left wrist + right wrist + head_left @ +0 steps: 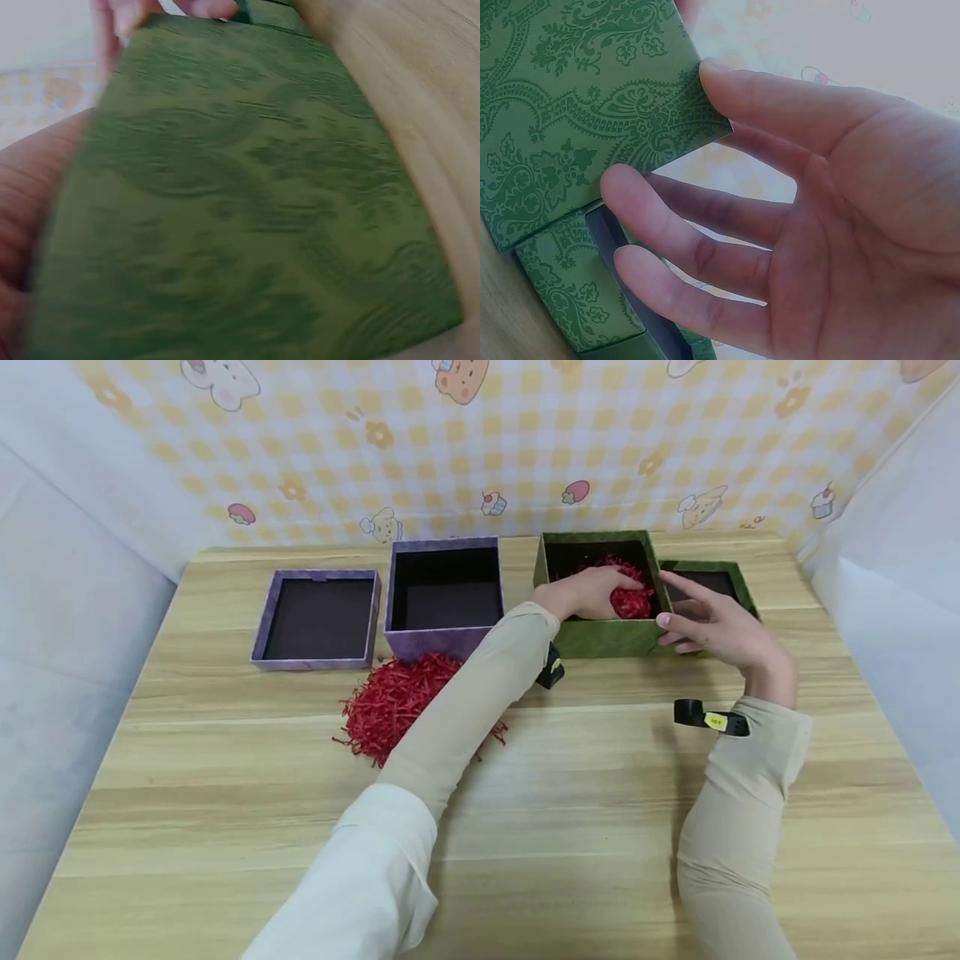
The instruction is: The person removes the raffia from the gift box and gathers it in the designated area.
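My left hand (588,593) reaches over the near left corner of a green box (611,639) with dark insides. Its fingers lie on red shredded paper (630,602) inside, partly hidden by the paper. An embossed floral pattern covers the box wall (247,195) in the left wrist view, with the edge of that hand (22,195) beside it. At the box's right side, my right hand (720,622) has its fingers spread and gently bent. In the right wrist view its thumb (735,82) touches the box edge, the other fingers near the corner.
A green lid (742,585) lies right of the box, partly behind the right hand. To the left stand a purple box (435,643) and a shallow purple lid (315,665). A loose heap of red shredded paper (390,702) lies before the purple box, partly behind the left sleeve (472,685).
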The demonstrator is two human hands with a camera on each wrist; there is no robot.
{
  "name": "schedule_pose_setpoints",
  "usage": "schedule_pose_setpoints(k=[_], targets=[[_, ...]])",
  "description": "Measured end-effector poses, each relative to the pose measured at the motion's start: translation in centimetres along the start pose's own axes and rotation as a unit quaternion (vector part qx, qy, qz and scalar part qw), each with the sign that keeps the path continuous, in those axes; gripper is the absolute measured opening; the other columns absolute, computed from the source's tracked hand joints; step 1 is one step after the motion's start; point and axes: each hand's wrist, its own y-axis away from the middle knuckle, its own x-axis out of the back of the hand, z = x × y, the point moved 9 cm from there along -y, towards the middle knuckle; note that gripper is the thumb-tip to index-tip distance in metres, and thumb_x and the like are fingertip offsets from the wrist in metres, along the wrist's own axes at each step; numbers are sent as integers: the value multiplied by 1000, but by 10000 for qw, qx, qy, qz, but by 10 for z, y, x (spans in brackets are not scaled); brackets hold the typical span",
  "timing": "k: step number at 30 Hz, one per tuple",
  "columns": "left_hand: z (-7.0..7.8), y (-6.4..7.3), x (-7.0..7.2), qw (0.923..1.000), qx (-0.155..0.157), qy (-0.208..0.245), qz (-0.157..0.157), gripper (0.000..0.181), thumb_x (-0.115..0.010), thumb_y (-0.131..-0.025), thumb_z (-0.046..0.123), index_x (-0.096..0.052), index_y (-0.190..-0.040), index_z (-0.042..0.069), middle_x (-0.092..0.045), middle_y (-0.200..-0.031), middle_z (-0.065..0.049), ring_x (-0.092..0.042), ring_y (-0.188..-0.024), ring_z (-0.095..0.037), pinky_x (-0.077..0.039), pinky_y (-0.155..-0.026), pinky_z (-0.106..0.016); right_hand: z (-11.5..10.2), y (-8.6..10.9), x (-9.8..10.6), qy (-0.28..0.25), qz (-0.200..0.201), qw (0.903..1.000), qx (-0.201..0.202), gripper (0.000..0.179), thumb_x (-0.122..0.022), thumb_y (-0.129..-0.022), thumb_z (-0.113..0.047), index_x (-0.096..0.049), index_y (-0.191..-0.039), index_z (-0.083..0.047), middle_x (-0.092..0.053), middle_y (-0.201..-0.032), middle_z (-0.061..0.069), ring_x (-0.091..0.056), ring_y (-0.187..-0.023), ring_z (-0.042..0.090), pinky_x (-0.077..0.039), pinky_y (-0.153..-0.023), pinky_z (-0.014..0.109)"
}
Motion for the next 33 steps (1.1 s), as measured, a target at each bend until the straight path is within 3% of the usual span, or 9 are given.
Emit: schedule_pose_setpoints(k=[4,8,15,18,19,22,25,27,33], targets=[[-10,-11,-13,9991,321,34,-257,59,-53,-93,36,-31,-146,22,-27,-150,3,-13,-139,-14,-12,-110,-31,0,0,1,20,19,10000,14,68,-54,-94,-34,-15,-150,-31,-32,-140,28,-64,-92,18,-52,-74,26],[-17,-10,-19,9951,875,11,-459,58,-47,-96,37,-24,-148,28,-15,-154,4,4,-140,-17,3,-110,-43,-1,-1,0,7,49,10000,50,68,-54,-93,-36,-17,-150,-32,-32,-140,28,-64,-93,21,-52,-74,27],[-25,0,-23,9800,1756,642,-679,60,-34,-101,10,-11,-149,38,5,-156,0,6,-140,-25,-7,-111,-43,0,0,0,-25,36,10000,79,67,-54,-93,-36,-17,-149,-33,-31,-141,28,-64,-92,17,-52,-74,27],[-30,5,-25,9649,2212,1286,-597,52,-29,-103,24,-9,-147,45,9,-155,7,9,-140,-24,-9,-111,-43,1,0,1,-33,71,9999,66,67,-54,-93,-37,-18,-149,-33,-32,-141,27,-64,-92,18,-52,-74,27],[-32,6,-25,9634,2283,1284,-564,51,-28,-104,26,-9,-147,45,10,-155,7,10,-140,-24,-11,-110,-43,1,0,0,-36,65,10000,63,67,-54,-93,-37,-18,-149,-33,-32,-141,27,-64,-93,18,-52,-74,27],[-34,6,-24,9657,2343,993,-513,51,-28,-103,25,-10,-146,46,9,-155,6,8,-140,-24,-18,-109,-44,-1,-1,-1,-47,42,10000,39,67,-54,-93,-37,-17,-149,-34,-31,-141,28,-64,-93,18,-52,-74,27],[-32,-1,-21,9759,2130,30,-472,60,-33,-101,10,-12,-147,43,3,-155,-2,-1,-140,-32,-26,-105,-46,-1,-1,0,-94,27,10000,-1,68,-54,-93,-38,-17,-149,-35,-31,-142,27,-63,-93,18,-52,-75,27],[-33,-5,-20,9764,2099,-260,-431,61,-34,-101,9,-13,-147,42,-1,-155,-4,-5,-139,-34,-27,-105,-45,-1,-1,0,-123,26,9999,-16,68,-55,-92,-38,-17,-148,-36,-30,-142,26,-63,-93,18,-52,-75,28],[-32,-11,-19,9771,2018,-562,-363,58,-33,-101,10,-16,-148,40,-11,-154,-7,-17,-137,-34,-30,-104,-43,2,0,1,-153,38,9999,-69,68,-56,-92,-38,-18,-149,-36,-29,-143,27,-63,-95,20,-52,-74,27]])
